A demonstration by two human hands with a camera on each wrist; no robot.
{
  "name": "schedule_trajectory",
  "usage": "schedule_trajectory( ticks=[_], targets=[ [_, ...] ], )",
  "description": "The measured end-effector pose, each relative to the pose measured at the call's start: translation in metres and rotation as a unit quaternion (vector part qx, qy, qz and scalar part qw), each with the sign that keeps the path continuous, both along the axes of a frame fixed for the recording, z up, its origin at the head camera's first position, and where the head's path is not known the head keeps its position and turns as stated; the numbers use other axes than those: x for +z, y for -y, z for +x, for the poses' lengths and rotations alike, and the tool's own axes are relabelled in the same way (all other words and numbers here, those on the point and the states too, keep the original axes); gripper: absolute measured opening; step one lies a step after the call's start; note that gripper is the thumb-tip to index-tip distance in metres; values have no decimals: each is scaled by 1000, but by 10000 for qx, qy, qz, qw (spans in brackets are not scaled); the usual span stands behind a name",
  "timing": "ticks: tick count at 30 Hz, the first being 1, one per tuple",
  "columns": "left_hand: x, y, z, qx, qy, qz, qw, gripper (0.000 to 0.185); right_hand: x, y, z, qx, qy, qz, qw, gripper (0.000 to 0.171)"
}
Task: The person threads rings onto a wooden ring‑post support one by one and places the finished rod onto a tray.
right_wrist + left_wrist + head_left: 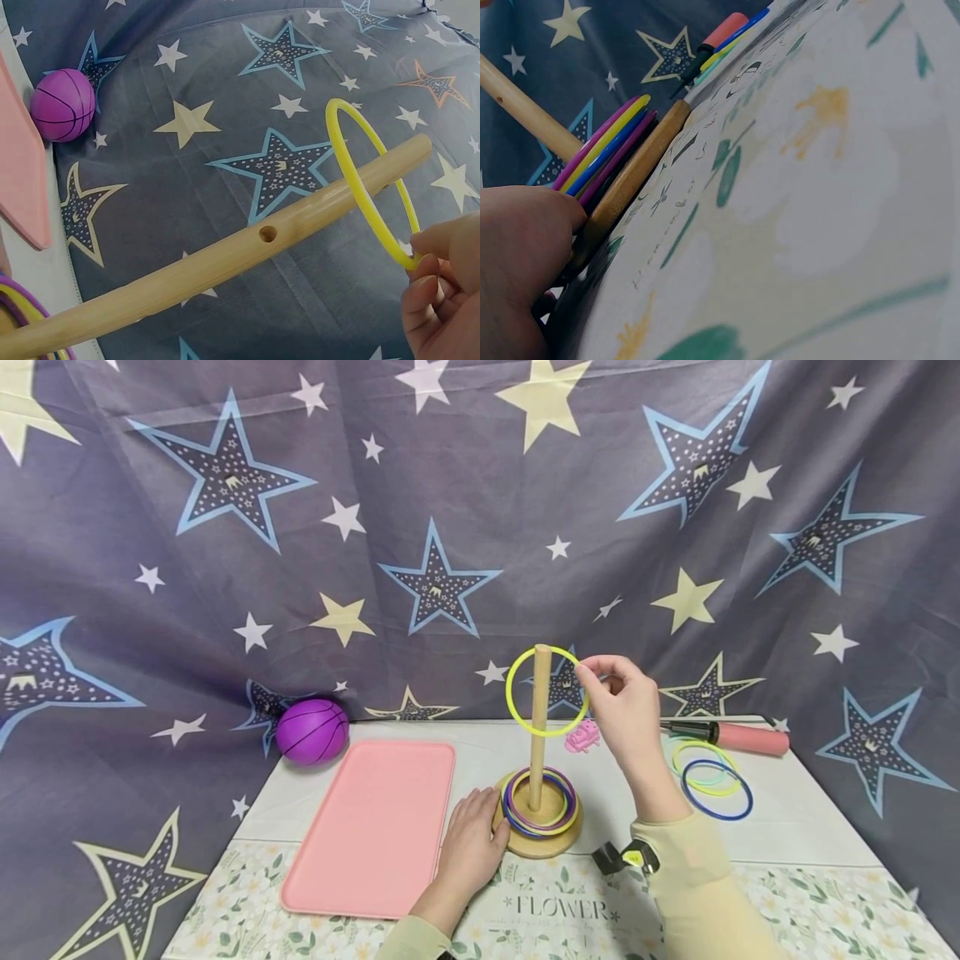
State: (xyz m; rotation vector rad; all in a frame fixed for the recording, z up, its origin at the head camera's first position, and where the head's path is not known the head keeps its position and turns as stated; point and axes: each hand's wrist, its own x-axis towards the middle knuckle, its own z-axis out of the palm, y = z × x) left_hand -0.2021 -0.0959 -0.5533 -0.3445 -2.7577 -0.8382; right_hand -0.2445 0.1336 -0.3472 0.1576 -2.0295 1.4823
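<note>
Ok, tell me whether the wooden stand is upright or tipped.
Upright: in the head view, its round base sits flat on the table and its peg rises nearly vertically from it.

I've got the left hand [525,259] running off the left edge of its wrist view, and it's covering part of the base [641,169]. The peg [532,109] gets cut there too. Over on the right wrist, the right hand [442,292] slips out at the right, the peg hides a stretch of the ring [360,195], and the tray [22,165] is chopped by the left edge. From the head, the stacked rings [543,833] overlap too tightly for me to count! The pump [738,737] has its tip behind the right wrist, both sleeves [705,893] leave at the bottom, the pink toy [582,737] is too small to make out, and I can't read the fine print [555,922].
</note>
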Motion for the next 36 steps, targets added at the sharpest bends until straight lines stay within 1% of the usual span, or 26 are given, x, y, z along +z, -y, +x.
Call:
schedule_trajectory(
  ticks=[6,11,16,27,32,36],
  targets=[
    [0,0,-1,3,102,-14,9999,56,-11,0,-4,-91,120,95,9998,16],
    [-1,0,-2,4,70,-63,10000,57,-21,-1,-6,-160,253,123,9995,16],
    [-1,-1,-2,39,119,-68,9999,57,-33,-2,-8,-191,376,129,9990,15],
    [1,-2,-1,38,133,-41,9999,57,-60,-5,-7,-67,668,-1,9977,14],
    [1,-1,-1,49,149,-39,9999,57,-73,-7,-6,-74,857,-11,9963,14],
    [0,-2,0,38,91,-36,9999,56,-82,-8,-5,-100,976,11,9952,14]
  ],
)
